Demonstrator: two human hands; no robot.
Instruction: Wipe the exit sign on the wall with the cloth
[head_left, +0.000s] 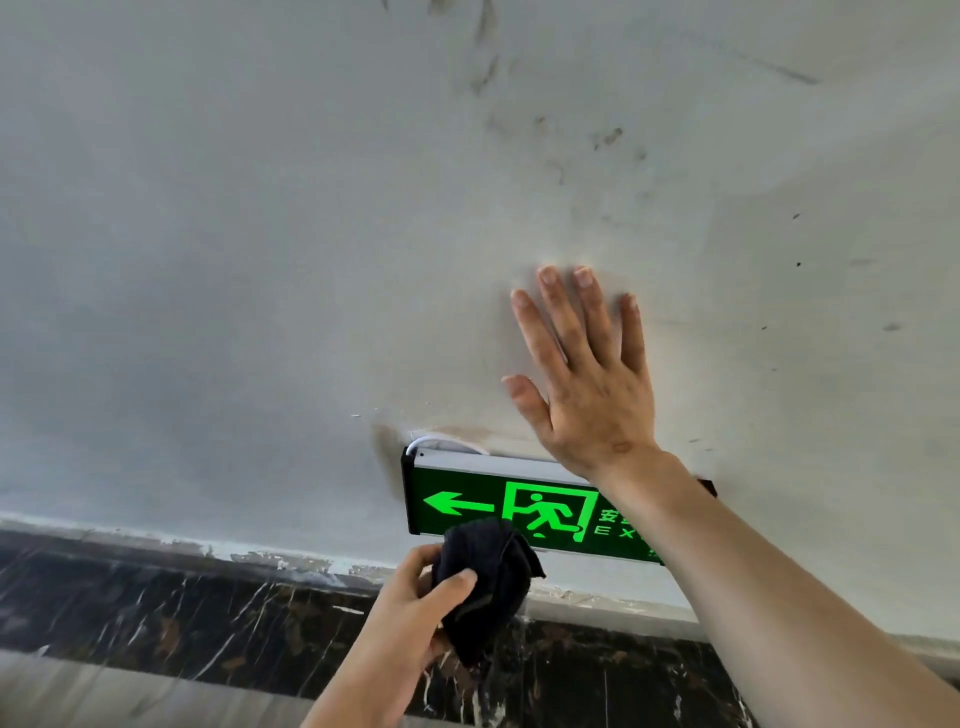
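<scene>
A green lit exit sign (467, 499) with a left arrow and a running figure hangs low on the grey wall (260, 260). My left hand (415, 613) grips a bunched dark cloth (488, 577), which overlaps the sign's lower edge below the running figure. My right hand (582, 384) lies flat on the wall just above the sign, fingers spread. My right forearm crosses in front of the sign's right part and hides its lettering there.
A dark marble skirting band (156, 613) with white veins runs below the wall, with chipped paint along its top edge. A white cable (426, 441) loops out at the sign's upper left corner. Smudges mark the wall higher up.
</scene>
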